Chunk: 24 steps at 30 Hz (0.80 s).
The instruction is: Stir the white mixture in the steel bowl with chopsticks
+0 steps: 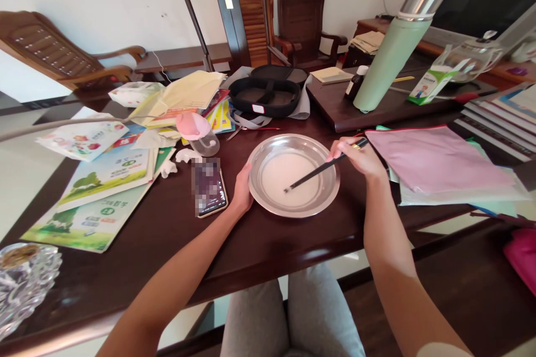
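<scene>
A shallow round metal bowl [330, 192] stands on the dark wooden table, with a smooth whitish mixture [278, 170] in its bottom. My left hand [243, 187] grips the bowl's left rim; its fingertips are partly hidden by the bowl. My right hand [358, 157] is closed around black chopsticks [320, 168], held at a slant over the right rim. Their tips touch the whitish mixture and carry a little of it. Left of my left hand lies a phone [210, 188] with its screen lit.
Left are workbooks [94, 217], a pink-lidded plastic cup [203, 136] and a glass ashtray [25, 284]. Behind the bowl lies an open black case [268, 92]. A green thermos [389, 56] stands at the back right, near a pink zip pouch [439, 159]. The table's front edge [288, 256] is close to my legs.
</scene>
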Each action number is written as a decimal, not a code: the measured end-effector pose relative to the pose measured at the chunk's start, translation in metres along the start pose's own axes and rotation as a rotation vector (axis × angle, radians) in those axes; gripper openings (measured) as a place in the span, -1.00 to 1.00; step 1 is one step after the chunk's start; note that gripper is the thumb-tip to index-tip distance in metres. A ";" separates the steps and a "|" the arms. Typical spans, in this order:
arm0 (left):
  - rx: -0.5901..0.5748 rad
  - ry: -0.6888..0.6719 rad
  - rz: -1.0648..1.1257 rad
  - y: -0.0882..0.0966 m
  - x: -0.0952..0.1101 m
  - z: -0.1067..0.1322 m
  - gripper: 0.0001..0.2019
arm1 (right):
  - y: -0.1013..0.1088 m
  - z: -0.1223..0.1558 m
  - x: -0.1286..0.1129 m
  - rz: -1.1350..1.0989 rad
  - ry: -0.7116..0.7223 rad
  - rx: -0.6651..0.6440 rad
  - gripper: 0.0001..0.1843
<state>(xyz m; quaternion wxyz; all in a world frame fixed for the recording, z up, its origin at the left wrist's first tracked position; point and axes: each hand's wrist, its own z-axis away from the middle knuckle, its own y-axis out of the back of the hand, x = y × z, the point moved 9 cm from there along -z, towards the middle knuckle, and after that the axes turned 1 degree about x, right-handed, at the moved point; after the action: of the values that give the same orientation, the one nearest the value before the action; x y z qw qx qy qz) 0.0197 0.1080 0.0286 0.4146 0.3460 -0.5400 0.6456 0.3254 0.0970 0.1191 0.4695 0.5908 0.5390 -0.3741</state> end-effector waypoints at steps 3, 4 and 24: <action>0.012 -0.012 -0.014 0.001 0.001 0.000 -0.63 | 0.002 -0.002 -0.002 0.058 0.003 0.047 -0.43; 0.012 -0.010 -0.013 0.001 0.001 0.000 -0.63 | 0.009 -0.001 -0.002 0.072 0.009 0.108 -0.44; 0.012 0.011 -0.005 0.000 -0.001 0.000 -0.70 | 0.020 0.002 -0.004 -0.044 0.050 0.126 -0.41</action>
<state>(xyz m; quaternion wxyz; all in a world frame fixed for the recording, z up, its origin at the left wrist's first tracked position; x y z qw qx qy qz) 0.0197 0.1076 0.0278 0.4171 0.3461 -0.5331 0.6496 0.3449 0.0942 0.1250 0.4095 0.6164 0.5387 -0.4027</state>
